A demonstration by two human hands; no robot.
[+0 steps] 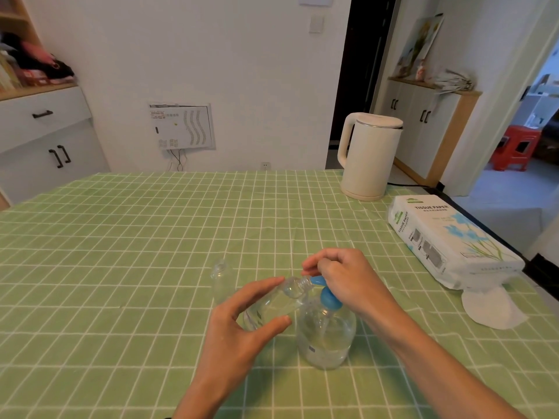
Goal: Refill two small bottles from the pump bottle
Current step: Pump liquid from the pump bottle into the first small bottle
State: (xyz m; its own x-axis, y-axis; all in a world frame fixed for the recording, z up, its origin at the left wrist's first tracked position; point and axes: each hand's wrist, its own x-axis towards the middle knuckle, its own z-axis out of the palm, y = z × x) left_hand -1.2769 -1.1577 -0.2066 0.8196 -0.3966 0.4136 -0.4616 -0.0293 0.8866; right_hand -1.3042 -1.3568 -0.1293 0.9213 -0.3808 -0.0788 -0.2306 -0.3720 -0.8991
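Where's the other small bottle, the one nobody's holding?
In the head view, the unheld small bottle stands upright on the green tablecloth, just left of the tilted small bottle that the left hand holds.

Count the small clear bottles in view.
2. One small bottle tilted in the left hand, mouth at the pump bottle nozzle; the other bottle stands on the tablecloth beyond it.

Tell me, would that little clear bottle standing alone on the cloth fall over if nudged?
Probably. The standing bottle looks empty and thin-walled, so it is likely very light. It is tall and narrow, so a nudge could tip it. Its round body would then likely roll on the tablecloth.
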